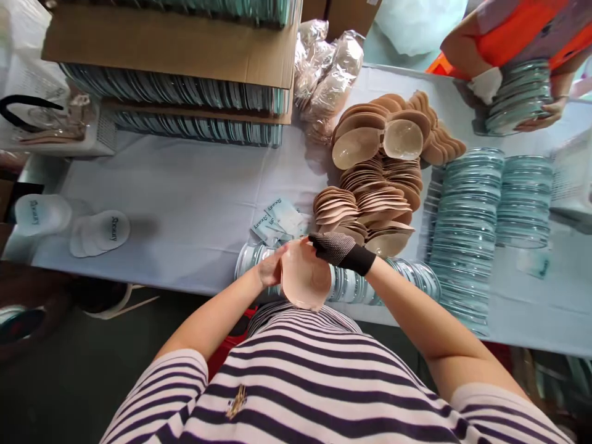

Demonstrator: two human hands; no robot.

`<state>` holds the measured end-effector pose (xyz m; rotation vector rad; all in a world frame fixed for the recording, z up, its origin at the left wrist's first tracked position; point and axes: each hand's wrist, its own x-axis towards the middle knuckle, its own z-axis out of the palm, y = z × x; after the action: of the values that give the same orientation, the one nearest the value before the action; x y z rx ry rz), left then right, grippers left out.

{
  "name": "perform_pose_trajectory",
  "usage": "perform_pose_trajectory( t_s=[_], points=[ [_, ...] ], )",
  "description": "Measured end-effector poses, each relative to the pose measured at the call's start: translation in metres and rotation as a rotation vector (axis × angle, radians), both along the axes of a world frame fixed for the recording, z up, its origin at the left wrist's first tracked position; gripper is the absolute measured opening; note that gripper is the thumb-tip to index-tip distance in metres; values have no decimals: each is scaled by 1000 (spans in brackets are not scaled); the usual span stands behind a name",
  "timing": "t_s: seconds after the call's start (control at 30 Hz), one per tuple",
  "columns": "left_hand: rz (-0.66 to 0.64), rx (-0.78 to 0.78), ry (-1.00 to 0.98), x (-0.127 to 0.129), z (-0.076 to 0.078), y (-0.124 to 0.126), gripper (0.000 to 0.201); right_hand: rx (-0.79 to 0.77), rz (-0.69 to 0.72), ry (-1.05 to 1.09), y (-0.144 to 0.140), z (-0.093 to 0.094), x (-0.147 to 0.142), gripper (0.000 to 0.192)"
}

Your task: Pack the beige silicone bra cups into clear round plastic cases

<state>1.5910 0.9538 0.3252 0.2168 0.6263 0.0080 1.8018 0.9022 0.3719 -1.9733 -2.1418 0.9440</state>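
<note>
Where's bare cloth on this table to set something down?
Biggest bare patch of tablecloth: between the cardboard boxes, the white caps and the leaflets. Crowded right of that: beige pads, clear lid stacks. Both hands, left and right, hold a pad at the near edge.

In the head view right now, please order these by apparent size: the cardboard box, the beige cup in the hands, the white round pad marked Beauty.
1. cardboard box, clearly the largest.
2. beige cup and white round pad look alike; the cup is nearer the camera, so I do not rank them.
</note>
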Motion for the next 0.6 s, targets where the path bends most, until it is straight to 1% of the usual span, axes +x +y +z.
perform_pose_trajectory(
  t_s=[0.07, 0.13, 0.17, 0.23, 0.3, 0.33, 0.4, 0.43, 0.47, 0.53, 0.6],
  points=[
    [10, 59, 22, -1, -4, 5, 53, -28, -1, -21, 13, -4, -4, 34],
    [70, 125, 83, -1, -7, 10, 60, -65, -23, 41, 32, -13, -5, 31],
    [129, 156, 128, -1, -9, 13, 62, -77, -65, 79, 45, -20, -4, 29],
    [258, 181, 237, -3, -13, 19, 60, -87, -216, 100, 76, -39, -1, 28],
    [355, 151, 328, -6, -18, 24, 54, -92, -363, 24, 107, -62, -2, 38],
    [386, 128, 352, -7, -20, 27, 51, -111, -398, -45, 120, -74, -5, 48],
    [423, 96, 349, -8, -23, 30, 47, -170, -381, -191, 140, -95, -14, 66],
    [436, 89, 328, -8, -24, 30, 46, -192, -348, -260, 145, -103, -20, 67],
    [445, 78, 304, -7, -24, 31, 46, -198, -316, -320, 148, -109, -24, 64],
    [452, 31, 281, -3, -23, 31, 45, -174, -269, -381, 149, -114, -32, 50],
    [452, -33, 314, 1, -21, 30, 43, -180, -285, -367, 147, -115, -35, 42]
  ],
)
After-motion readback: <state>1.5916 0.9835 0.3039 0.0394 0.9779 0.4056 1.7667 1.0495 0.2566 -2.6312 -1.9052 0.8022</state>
